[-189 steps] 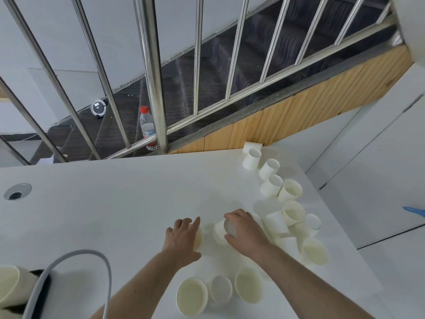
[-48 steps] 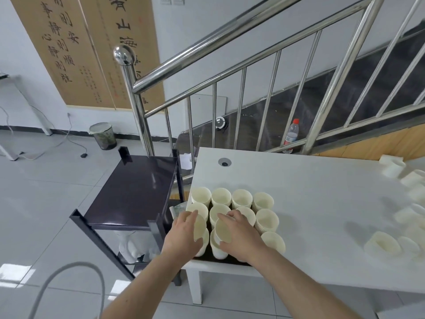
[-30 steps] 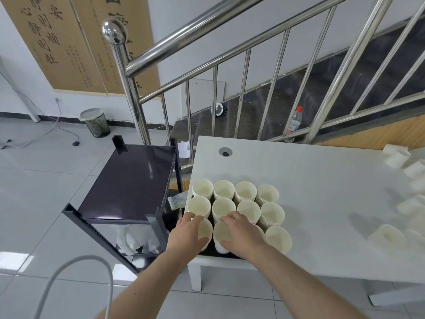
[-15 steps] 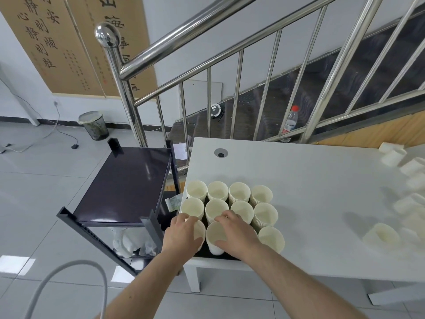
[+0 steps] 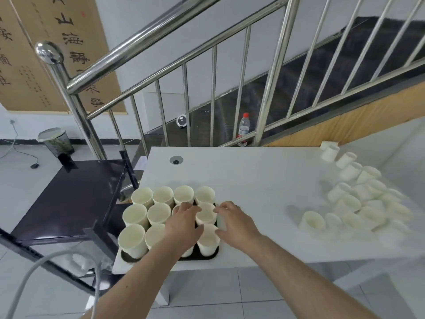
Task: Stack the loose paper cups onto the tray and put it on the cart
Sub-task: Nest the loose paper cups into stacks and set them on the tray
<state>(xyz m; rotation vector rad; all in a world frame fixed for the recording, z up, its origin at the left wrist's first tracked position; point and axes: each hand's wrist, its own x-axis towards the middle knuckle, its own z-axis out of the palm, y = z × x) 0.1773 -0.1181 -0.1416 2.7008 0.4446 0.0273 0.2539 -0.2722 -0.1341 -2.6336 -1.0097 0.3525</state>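
A dark tray sits at the front left corner of the white table. Several white paper cup stacks stand on it in rows. My left hand lies palm down over the cups in the tray's right half, fingers spread and touching their rims. My right hand hovers at the tray's right edge with loosely bent fingers by the rightmost cups, and I see nothing gripped in it. Loose cups lie in a heap at the table's right end. The cart, with a dark top, stands just left of the table.
A steel stair railing rises behind the cart and table. A water bottle stands on the stairs behind the table. A waste bin stands on the floor at far left. A grey cable hangs at lower left.
Both hands have left the front-left cup stacks, where they set cups down, and have shifted right to the tray's right side. The camera view has swung slightly right.
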